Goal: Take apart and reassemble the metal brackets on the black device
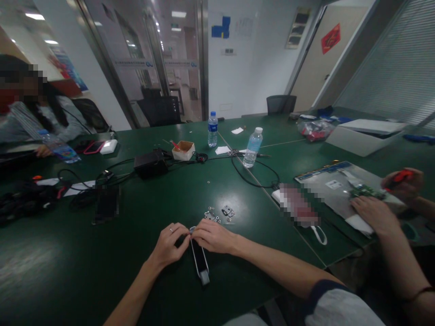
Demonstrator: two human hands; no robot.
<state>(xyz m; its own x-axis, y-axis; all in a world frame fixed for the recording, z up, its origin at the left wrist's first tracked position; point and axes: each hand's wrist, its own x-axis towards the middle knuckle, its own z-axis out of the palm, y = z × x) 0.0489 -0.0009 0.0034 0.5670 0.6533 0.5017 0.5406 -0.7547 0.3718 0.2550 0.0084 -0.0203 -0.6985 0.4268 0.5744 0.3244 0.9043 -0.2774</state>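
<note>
Both hands meet at the far end of a narrow black strip with a pale metal frame (200,260), which lies flat on the dark green surface (102,271), running from the fingers back toward the person. The left hand (169,244), a ring on one finger, has its fingertips pressed together on the strip's far tip; the right hand (213,236) curls over the same tip from the other side, its grip pinching something too small to make out. Whether that is a screw or only the strip's edge cannot be told.

Just beyond the hands sits a loose scatter of small silver metal brackets and screws (219,213) — near, but not touching either hand.

To do this step well, as I judge it, the strip should stay flat and steady under the left fingers while the right works the fine part, and the elbows should keep clear of the scatter, which would roll easily on the smooth surface.

Farther off stand two clear plastic water bottles (253,147), a small open cardboard box (183,150) and a black power brick (150,164) with trailing cables. At the right edge another person's hands (374,213) rest on a flat grey panel — one holds a red-handled tool (403,175).
</note>
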